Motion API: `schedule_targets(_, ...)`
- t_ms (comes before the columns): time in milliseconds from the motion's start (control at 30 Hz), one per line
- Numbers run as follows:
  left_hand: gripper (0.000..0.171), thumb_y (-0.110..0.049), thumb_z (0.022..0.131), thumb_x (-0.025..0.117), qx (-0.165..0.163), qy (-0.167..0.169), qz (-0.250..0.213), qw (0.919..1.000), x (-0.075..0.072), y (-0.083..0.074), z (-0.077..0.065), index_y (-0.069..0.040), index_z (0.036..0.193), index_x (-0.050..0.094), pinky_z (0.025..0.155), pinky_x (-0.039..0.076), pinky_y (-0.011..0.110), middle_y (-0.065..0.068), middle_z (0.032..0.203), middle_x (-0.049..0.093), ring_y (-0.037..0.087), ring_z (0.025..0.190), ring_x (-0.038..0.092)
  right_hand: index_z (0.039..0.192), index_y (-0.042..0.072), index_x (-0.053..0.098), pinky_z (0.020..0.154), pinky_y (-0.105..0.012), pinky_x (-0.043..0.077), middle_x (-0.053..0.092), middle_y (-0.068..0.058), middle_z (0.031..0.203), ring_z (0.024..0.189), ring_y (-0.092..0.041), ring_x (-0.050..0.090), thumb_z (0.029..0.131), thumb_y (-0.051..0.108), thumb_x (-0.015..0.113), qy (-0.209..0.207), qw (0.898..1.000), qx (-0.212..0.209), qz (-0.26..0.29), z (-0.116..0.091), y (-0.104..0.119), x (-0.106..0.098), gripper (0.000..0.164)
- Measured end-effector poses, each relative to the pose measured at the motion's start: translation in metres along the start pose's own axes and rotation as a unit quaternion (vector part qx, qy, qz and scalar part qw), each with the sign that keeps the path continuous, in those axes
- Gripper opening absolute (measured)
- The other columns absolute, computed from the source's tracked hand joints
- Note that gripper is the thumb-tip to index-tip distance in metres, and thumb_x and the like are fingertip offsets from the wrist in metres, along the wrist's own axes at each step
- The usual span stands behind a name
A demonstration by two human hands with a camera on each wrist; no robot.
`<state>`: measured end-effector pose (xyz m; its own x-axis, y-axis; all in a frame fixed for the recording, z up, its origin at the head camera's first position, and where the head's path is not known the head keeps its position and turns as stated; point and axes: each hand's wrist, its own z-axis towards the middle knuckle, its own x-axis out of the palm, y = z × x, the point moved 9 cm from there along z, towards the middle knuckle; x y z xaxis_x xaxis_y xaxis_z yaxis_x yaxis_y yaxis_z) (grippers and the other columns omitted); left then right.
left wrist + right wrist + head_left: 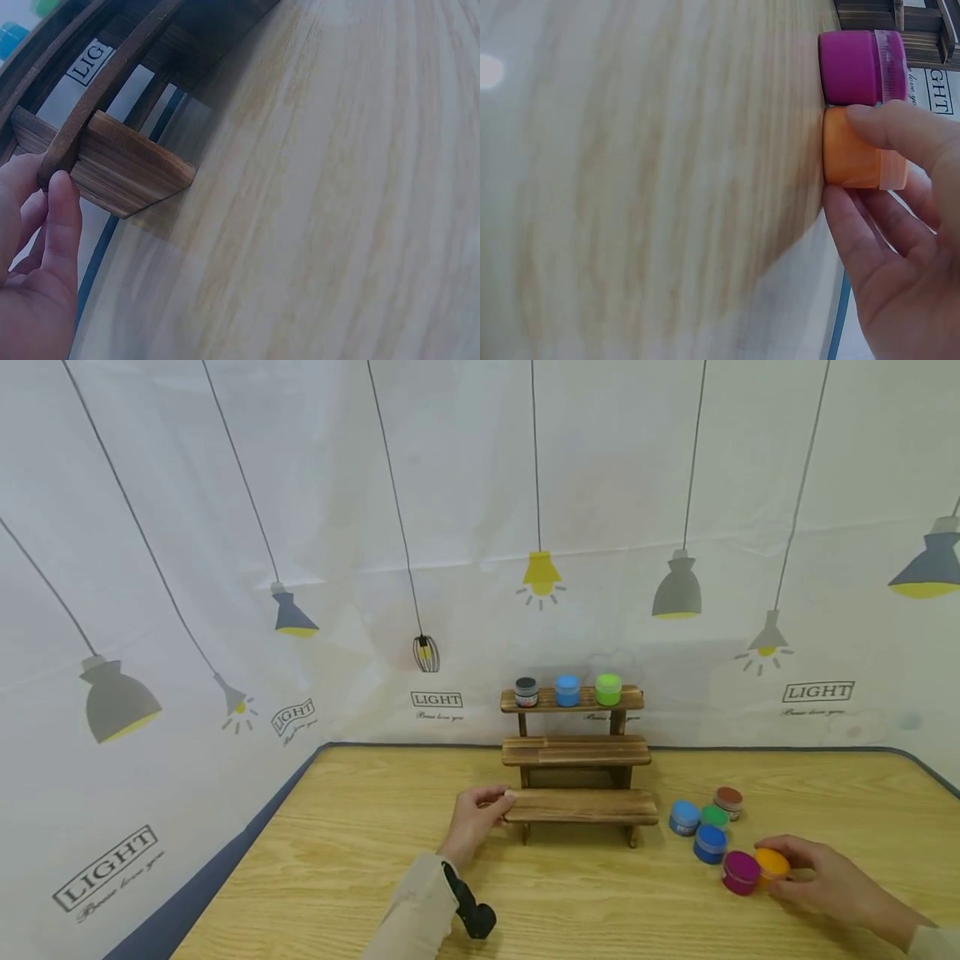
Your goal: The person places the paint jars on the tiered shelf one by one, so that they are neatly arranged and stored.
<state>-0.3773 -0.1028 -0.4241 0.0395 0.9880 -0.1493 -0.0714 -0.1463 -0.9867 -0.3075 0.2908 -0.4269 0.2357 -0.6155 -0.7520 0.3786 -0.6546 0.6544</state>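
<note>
My left hand [472, 820] pinches the left end of the bottom tier of a three-tier wooden display stand [581, 807]. In the left wrist view, thumb and fingers [63, 225] close on that tier's end. At the right, my right hand [828, 881] holds an orange jar [771, 865] between thumb and fingers. The right wrist view has this jar standing on the table, right beside a purple jar [847, 67]. On the stand's top tier sit a black-lidded jar [527, 692], a blue jar [567, 691] and a lime green jar [608, 690].
Between the stand and my right hand are a light blue jar [684, 817], a green jar [715, 817], a dark blue jar [709, 843] and a brown-lidded jar [728, 802]. A lamp-printed cloth [465, 510] hangs behind the wooden table [360, 827].
</note>
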Motion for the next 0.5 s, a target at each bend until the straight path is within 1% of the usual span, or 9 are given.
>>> schedule_targets(133, 0.033, -0.019, 0.084, 0.062, -0.003, 0.001, 0.0, 1.0, 0.0, 0.0, 0.0, 0.002, 0.11, 0.061, 0.064, 0.053, 0.032, 0.008, 0.089, 0.062, 0.012, 0.07, 0.058, 0.108, -0.014, 0.05, 0.066, -0.013, 0.046, 0.056, -0.022, 0.101, 0.079, 0.012, 0.046, 0.078, 0.014, 0.067, -0.006, 1.0, 0.016, -0.002, 0.0, -0.002, 0.0, 0.045)
schedule_targets(333, 0.034, -0.017, 0.085, 0.061, -0.002, 0.004, -0.004, 1.0, 0.001, -0.002, -0.001, 0.005, 0.111, 0.059, 0.064, 0.053, 0.033, 0.008, 0.089, 0.062, 0.012, 0.071, 0.058, 0.108, -0.016, 0.049, 0.066, -0.016, 0.049, 0.056, -0.024, 0.1, 0.078, 0.012, 0.046, 0.079, 0.014, 0.067, -0.01, 1.0, 0.019, 0.015, -0.001, -0.003, 0.001, 0.046)
schedule_targets(433, 0.033, -0.015, 0.085, 0.061, 0.0, 0.003, -0.006, 1.0, 0.0, -0.007, -0.005, 0.006, 0.11, 0.059, 0.065, 0.053, 0.035, 0.009, 0.088, 0.062, 0.012, 0.071, 0.058, 0.109, -0.017, 0.048, 0.066, -0.017, 0.049, 0.055, -0.024, 0.1, 0.079, 0.011, 0.047, 0.079, 0.014, 0.066, -0.011, 1.0, 0.022, 0.018, 0.0, -0.002, 0.001, 0.046)
schedule_targets(500, 0.032, -0.013, 0.085, 0.06, 0.0, 0.003, -0.005, 1.0, 0.0, -0.014, -0.009, 0.007, 0.11, 0.059, 0.065, 0.053, 0.036, 0.01, 0.087, 0.062, 0.013, 0.071, 0.058, 0.109, -0.016, 0.049, 0.066, -0.017, 0.049, 0.056, -0.023, 0.101, 0.079, 0.01, 0.047, 0.079, 0.015, 0.066, -0.015, 0.999, 0.031, 0.008, -0.001, -0.003, 0.0, 0.046)
